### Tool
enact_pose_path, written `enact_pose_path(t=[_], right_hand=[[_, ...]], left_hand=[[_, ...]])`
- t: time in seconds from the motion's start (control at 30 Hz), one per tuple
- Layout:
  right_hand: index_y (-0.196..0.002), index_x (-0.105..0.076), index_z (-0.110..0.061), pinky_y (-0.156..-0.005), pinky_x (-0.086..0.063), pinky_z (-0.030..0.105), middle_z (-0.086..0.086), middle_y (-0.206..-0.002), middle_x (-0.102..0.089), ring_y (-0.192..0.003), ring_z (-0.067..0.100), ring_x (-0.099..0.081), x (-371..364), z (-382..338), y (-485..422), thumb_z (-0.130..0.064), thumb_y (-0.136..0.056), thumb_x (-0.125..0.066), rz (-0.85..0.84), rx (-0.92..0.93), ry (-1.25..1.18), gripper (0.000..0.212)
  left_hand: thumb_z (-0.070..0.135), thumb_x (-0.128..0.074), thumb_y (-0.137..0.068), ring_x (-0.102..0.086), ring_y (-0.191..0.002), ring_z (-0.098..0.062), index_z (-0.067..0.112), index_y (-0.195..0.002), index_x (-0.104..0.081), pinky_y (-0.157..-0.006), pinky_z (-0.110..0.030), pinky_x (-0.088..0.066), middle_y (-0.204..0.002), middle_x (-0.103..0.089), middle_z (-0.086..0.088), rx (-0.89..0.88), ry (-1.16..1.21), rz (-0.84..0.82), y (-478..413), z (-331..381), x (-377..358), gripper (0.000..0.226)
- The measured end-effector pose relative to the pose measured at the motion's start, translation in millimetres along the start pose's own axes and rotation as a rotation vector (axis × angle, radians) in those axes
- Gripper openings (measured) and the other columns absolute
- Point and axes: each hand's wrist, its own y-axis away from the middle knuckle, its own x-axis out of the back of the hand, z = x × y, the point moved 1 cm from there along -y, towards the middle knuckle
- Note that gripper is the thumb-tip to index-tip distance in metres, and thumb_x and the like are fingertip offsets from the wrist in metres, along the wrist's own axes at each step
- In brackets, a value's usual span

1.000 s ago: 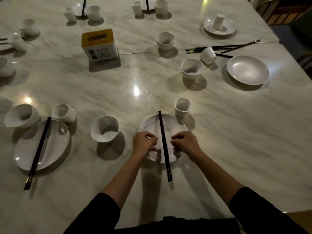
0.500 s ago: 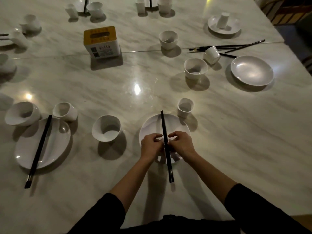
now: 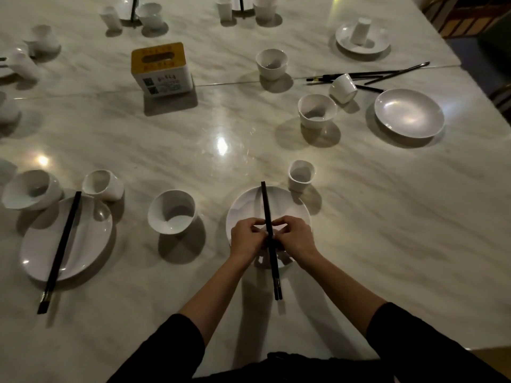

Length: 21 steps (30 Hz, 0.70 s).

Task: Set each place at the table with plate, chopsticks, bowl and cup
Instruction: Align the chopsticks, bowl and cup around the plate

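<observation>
A white plate [image 3: 287, 205] lies in front of me on the marble table [image 3: 387, 217]. Black chopsticks [image 3: 266, 200] lie lengthwise across it, their near ends over the plate's front rim. My left hand [image 3: 247, 239] and my right hand [image 3: 294, 236] meet over the plate and pinch the chopsticks from both sides. A small white cup [image 3: 300, 175] stands just beyond the plate on the right. A white bowl [image 3: 172, 211] stands to the plate's left.
On the left is another plate [image 3: 91, 239] with chopsticks [image 3: 61, 250], a cup [image 3: 102, 185] and a bowl [image 3: 31, 189]. At the right are a bare plate [image 3: 409, 113], a bowl [image 3: 316, 110], a tipped cup [image 3: 343, 87] and loose chopsticks [image 3: 367, 76]. A yellow-topped tissue box [image 3: 161, 68] stands mid-table.
My two hands have closed in from either side of the plate onto the chopsticks and now pinch them. The chopsticks stay along the plate's middle.
</observation>
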Motion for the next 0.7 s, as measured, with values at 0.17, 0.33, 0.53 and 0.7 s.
enact_pose_path(t=[0.17, 0.33, 0.53, 0.7], right_hand=[[-0.11, -0.065, -0.009, -0.065, -0.061, 0.031, 0.008, -0.081, -0.071, -0.068, 0.015, -0.07, 2, 1, -2, -0.008, -0.085, -0.067, 0.015, -0.021, -0.027, 0.025], [-0.111, -0.053, -0.005, -0.076, -0.047, 0.034, 0.015, -0.113, -0.052, -0.097, 0.028, -0.055, 36, -7, -24, -0.014, -0.079, -0.07, 0.477, 0.21, 0.124, 0.038], [-0.146, -0.022, -0.021, -0.102, -0.042, 0.049, 0.019, -0.135, -0.047, -0.119, 0.038, -0.05, 72, -26, -74, -0.02, -0.075, -0.078, 0.104, 0.089, 0.086, 0.091], [-0.137, -0.033, -0.023, -0.092, -0.049, 0.049, 0.014, -0.122, -0.058, -0.108, 0.039, -0.057, 64, -38, -79, -0.009, -0.076, -0.071, 0.023, 0.124, 0.143, 0.073]], left_hand=[[0.01, -0.062, -0.089, -0.071, -0.077, -0.02, 0.01, -0.116, -0.065, -0.075, -0.033, -0.061, -0.095, -0.073, -0.015, 0.013, 0.006, 0.063, 2, 1, 3, 0.027], [0.005, -0.057, -0.086, -0.058, -0.1, -0.026, 0.007, -0.116, -0.058, -0.08, -0.027, -0.046, -0.115, -0.056, -0.012, -0.087, -0.303, 0.418, 0, -4, 33, 0.03], [0.018, -0.045, -0.096, -0.06, -0.088, -0.027, 0.004, -0.097, -0.058, -0.083, -0.041, -0.052, -0.096, -0.062, -0.015, 0.141, -0.207, 0.216, 0, -24, 44, 0.019], [0.013, -0.043, -0.097, -0.061, -0.099, -0.034, -0.002, -0.11, -0.059, -0.09, -0.047, -0.053, -0.107, -0.063, -0.02, 0.206, -0.083, 0.202, -2, -25, 50, 0.026]])
